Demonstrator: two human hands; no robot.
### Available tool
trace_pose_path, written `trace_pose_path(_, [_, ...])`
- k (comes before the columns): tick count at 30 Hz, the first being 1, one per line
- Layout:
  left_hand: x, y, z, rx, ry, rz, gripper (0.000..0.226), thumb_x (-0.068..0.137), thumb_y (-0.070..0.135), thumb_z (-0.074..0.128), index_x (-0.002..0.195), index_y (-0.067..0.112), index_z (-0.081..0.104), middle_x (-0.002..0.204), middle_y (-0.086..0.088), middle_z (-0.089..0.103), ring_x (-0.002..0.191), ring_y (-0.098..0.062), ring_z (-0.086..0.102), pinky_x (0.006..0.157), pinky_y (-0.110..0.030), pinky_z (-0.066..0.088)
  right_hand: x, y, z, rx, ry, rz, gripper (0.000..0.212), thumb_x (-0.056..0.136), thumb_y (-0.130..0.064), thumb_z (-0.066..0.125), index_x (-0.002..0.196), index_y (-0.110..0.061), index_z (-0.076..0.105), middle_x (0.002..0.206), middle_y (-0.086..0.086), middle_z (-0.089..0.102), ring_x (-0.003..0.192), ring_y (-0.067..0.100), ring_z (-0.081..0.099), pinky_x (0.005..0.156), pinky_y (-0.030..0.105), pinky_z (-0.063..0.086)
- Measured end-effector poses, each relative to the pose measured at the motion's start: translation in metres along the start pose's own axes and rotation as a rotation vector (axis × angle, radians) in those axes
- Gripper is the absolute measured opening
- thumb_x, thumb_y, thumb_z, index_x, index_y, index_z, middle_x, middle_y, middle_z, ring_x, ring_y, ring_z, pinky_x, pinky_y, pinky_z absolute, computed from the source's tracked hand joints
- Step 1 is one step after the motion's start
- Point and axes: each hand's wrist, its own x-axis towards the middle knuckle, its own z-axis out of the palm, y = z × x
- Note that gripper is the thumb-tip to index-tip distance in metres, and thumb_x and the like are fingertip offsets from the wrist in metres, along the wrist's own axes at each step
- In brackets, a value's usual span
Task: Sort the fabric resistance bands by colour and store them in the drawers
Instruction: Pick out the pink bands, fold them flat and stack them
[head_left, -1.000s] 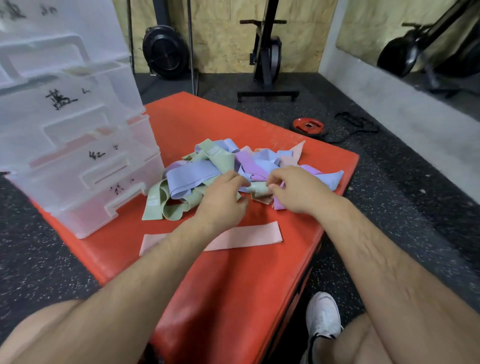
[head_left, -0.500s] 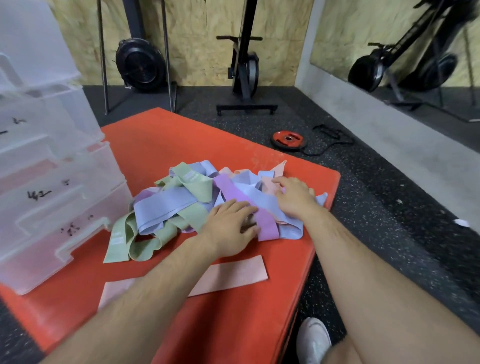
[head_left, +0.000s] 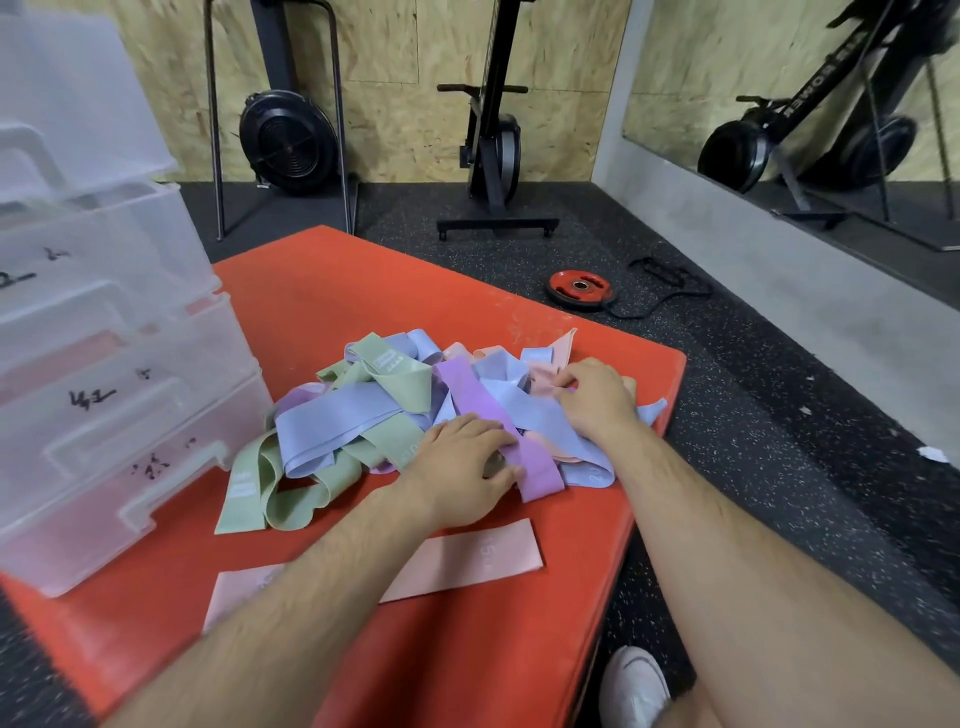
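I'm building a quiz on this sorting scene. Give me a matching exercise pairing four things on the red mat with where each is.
Things:
1. flat pink fabric band
2. clear plastic drawer unit
3. purple fabric band
4. left hand

Places:
A. at the mat's left edge
B. running diagonally through the pile's middle
C. alone on the mat, nearer the person than the pile
D. pressed on the pile's near side

Pairs: 1-C, 2-A, 3-B, 4-D
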Motion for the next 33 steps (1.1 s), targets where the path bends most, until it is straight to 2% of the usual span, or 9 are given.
trace_pose_path(5, [-0.001,-0.001,-0.005,0.024,0.037,0.017,0.041,0.097,0.050,0.048,0.132,0.031,0.056,0.141,0.016,0.049,0.139,-0.010,0.030,0.110,-0.029,0.019,0.000,0.001,-0.013,0.050,0.108,-0.109,0.010,0.096,-0.029,0.058,0.099,-0.033,0.066,0.122,-0.011,0.050,0.120,0.019,0.038,0.091,0.030,0.021])
trace_pose_path(7, [0.000,-0.004,-0.006,0.037,0.049,0.016,0.041,0.096,0.052,0.048,0.131,0.031,0.056,0.138,0.016,0.050,0.137,-0.010,0.034,0.108,-0.029,0.022,0.002,-0.005,-0.025,0.218,0.120,-0.140,0.013,0.096,-0.025,0.053,0.097,-0.034,0.062,0.116,-0.009,0.055,0.115,0.021,0.046,0.099,0.038,0.036])
trace_pose_path(9, [0.002,-0.005,-0.011,0.032,0.055,0.000,0.042,0.096,0.052,0.049,0.132,0.032,0.054,0.138,0.015,0.050,0.135,-0.011,0.038,0.107,-0.030,0.024,0.000,-0.016,-0.041,0.406,0.183,-0.179,0.014,0.096,-0.020,0.050,0.097,-0.031,0.059,0.108,-0.005,0.059,0.103,0.019,0.055,0.092,0.045,0.049])
trace_pose_path(11, [0.004,-0.003,-0.019,-0.026,0.096,-0.025,0.044,0.095,0.050,0.051,0.136,0.033,0.051,0.142,0.014,0.049,0.136,-0.011,0.039,0.111,-0.034,0.029,-0.006,-0.030,-0.058,0.495,0.272,-0.229,0.013,0.097,-0.017,0.049,0.100,-0.024,0.060,0.104,-0.006,0.064,0.098,0.013,0.058,0.089,0.039,0.049])
trace_pose_path(16, [0.003,0.010,-0.059,-0.554,0.426,-0.074,0.038,0.098,0.034,0.057,0.135,0.033,0.051,0.132,0.017,0.057,0.116,0.004,0.053,0.101,-0.024,0.044,-0.029,-0.077,-0.097,0.662,0.351,-0.346,0.013,0.098,-0.015,0.052,0.100,-0.021,0.064,0.098,-0.013,0.067,0.092,0.000,0.060,0.078,0.016,0.045])
trace_pose_path(20, [-0.010,0.021,-0.095,-0.824,0.578,-0.004,0.032,0.096,0.023,0.064,0.127,0.029,0.056,0.119,0.011,0.065,0.098,0.004,0.063,0.084,-0.015,0.050,-0.051,-0.112,-0.117,0.739,0.371,-0.494,0.013,0.098,-0.013,0.055,0.102,-0.018,0.066,0.099,-0.010,0.069,0.094,0.002,0.063,0.077,0.013,0.044])
trace_pose_path(24, [-0.026,0.026,-0.108,-1.013,0.653,0.002,0.030,0.092,0.022,0.070,0.119,0.030,0.059,0.108,0.005,0.070,0.095,-0.014,0.069,0.080,-0.032,0.058,-0.073,-0.133,-0.117,0.782,0.310,-0.538,0.013,0.097,-0.012,0.058,0.102,-0.018,0.068,0.096,-0.012,0.069,0.087,0.002,0.062,0.072,0.010,0.040])
trace_pose_path(29, [-0.043,0.010,-0.110,-1.078,0.689,-0.147,0.028,0.090,0.014,0.072,0.115,0.023,0.062,0.097,-0.001,0.069,0.088,-0.014,0.067,0.076,-0.033,0.057,-0.092,-0.144,-0.096,0.849,0.115,-0.458,0.012,0.095,-0.011,0.062,0.101,-0.020,0.067,0.097,-0.011,0.068,0.077,0.009,0.060,0.072,0.025,0.051])
trace_pose_path(33, [-0.063,-0.006,-0.114,-1.095,0.707,-0.226,0.037,0.089,0.010,0.071,0.119,0.027,0.057,0.085,-0.004,0.063,0.073,-0.014,0.066,0.070,-0.027,0.056,-0.101,-0.153,-0.086,0.903,0.012,-0.370,0.016,0.091,-0.005,0.067,0.104,-0.015,0.067,0.098,-0.006,0.067,0.068,0.011,0.058,0.067,0.024,0.052])
